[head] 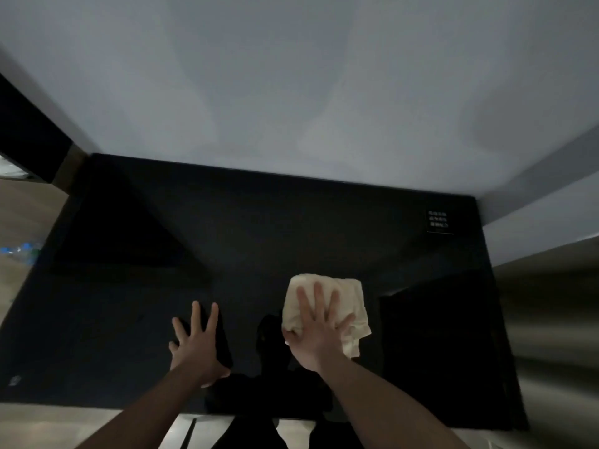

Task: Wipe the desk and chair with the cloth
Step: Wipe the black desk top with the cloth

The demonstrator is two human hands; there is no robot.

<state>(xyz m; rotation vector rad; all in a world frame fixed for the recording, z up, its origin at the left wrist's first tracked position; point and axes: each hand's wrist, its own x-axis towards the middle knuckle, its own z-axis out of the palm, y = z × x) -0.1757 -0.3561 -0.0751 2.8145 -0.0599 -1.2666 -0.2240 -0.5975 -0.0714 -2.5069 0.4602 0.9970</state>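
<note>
A dark, glossy desk (259,241) fills the middle of the head view, set against a pale wall. A crumpled cream cloth (351,296) lies on its near right part. My right hand (319,332) presses flat on the cloth with fingers spread and straight. My left hand (196,348) rests flat on the bare desk top to the left of the cloth, fingers spread. No chair is in view.
A small white-printed label (438,219) sits at the desk's far right corner. A grey metallic surface (551,319) borders the desk on the right. Wooden floor (22,215) shows at the left, with blurred blue-capped bottles (21,249) on it.
</note>
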